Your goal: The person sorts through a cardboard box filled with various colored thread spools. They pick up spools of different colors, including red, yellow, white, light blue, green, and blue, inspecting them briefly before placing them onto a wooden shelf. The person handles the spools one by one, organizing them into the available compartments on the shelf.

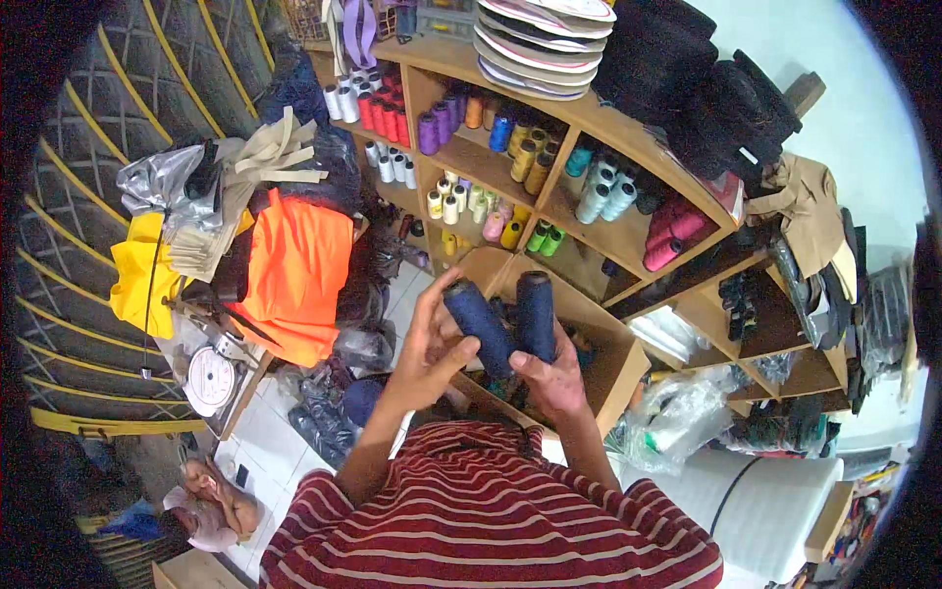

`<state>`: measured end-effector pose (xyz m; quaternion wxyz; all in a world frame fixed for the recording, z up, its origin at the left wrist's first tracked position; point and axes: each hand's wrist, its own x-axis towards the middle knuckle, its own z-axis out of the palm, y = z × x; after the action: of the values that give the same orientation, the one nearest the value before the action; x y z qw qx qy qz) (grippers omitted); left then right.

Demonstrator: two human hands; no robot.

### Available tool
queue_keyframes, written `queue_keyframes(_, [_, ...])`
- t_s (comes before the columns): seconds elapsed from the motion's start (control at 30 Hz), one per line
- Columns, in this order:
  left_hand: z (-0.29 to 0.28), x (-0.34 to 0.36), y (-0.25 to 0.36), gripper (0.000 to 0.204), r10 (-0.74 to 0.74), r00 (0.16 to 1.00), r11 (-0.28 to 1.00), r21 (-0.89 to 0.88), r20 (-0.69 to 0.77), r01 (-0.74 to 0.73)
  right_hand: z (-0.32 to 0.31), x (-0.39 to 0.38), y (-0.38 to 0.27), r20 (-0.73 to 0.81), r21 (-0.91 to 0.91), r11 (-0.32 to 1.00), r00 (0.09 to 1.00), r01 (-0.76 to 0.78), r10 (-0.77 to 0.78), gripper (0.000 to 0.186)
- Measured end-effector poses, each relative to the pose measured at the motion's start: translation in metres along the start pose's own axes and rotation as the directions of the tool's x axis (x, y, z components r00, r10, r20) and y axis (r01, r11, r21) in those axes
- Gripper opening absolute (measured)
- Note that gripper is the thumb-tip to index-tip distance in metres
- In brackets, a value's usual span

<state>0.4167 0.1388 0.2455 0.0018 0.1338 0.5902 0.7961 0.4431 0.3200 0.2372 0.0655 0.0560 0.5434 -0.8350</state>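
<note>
My left hand [432,346] is closed around a navy blue thread cone [481,326], which leans with its top toward the left. In my right hand [555,381] is a second navy thread cone [535,312], more upright, its dark hollow top facing up. The lower ends of the two cones come close together; whether they touch, I cannot tell. Below and beyond my hands stands an open cardboard box [620,375] with dark contents that my hands and the cones partly hide.
A wooden shelf [628,263] holds many coloured thread cones ahead. Stacked white reels [545,49] sit on top. Orange fabric [297,280] lies on a table at left. Plastic bags [677,422] and a large white roll [770,506] stand at right. A person [221,501] is low at left.
</note>
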Motion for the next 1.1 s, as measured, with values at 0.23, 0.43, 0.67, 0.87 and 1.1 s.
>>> queue_keyframes(0.23, [-0.033,0.044,0.025,0.050,-0.096,0.941,0.956,0.293,0.324,-0.004,-0.010,0.008,-0.005,0.012,-0.072,0.996,0.998,-0.056,0.057,0.052])
queue_keyframes(0.43, [-0.028,0.065,0.031,0.020,0.037,0.860,0.893,0.369,0.509,-0.257,-0.010,0.011,-0.020,-0.026,-0.053,0.996,0.997,-0.078,0.077,0.050])
queue_keyframes(0.67, [-0.017,0.073,0.028,0.011,0.086,0.833,0.858,0.385,0.546,-0.341,-0.015,0.013,-0.019,-0.098,-0.012,0.996,0.991,-0.092,0.090,0.045])
queue_keyframes(0.87, [-0.002,0.069,0.036,0.012,-0.012,0.897,0.826,0.510,0.441,-0.240,-0.020,0.012,-0.020,-0.068,-0.189,0.981,0.997,-0.044,0.032,0.050])
queue_keyframes(1.1, [-0.004,0.071,0.015,0.014,-0.043,0.972,0.754,0.646,0.233,-0.122,0.000,0.000,-0.028,-0.079,-0.454,0.891,0.997,-0.032,-0.005,0.058])
